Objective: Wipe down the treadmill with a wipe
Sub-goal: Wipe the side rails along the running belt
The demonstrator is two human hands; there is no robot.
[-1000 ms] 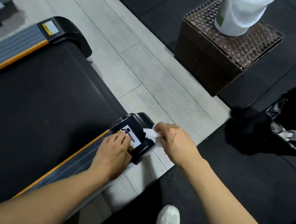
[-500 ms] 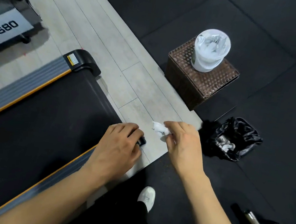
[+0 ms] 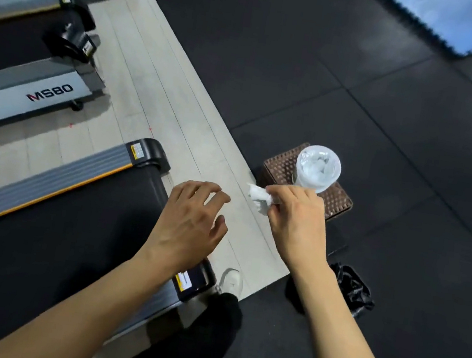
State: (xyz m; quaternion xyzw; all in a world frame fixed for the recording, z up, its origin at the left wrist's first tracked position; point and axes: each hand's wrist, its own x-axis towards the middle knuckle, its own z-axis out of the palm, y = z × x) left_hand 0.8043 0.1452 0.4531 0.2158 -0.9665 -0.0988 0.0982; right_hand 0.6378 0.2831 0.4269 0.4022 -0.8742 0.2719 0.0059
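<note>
One crumpled white wipe, pinched by right hand

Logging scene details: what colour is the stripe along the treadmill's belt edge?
Orange-yellow, running between the black belt and grey side rail of the treadmill; head view.

My left hand hides part of the treadmill rear corner; its front runs off the frame. My right arm covers half the black bag.
</note>
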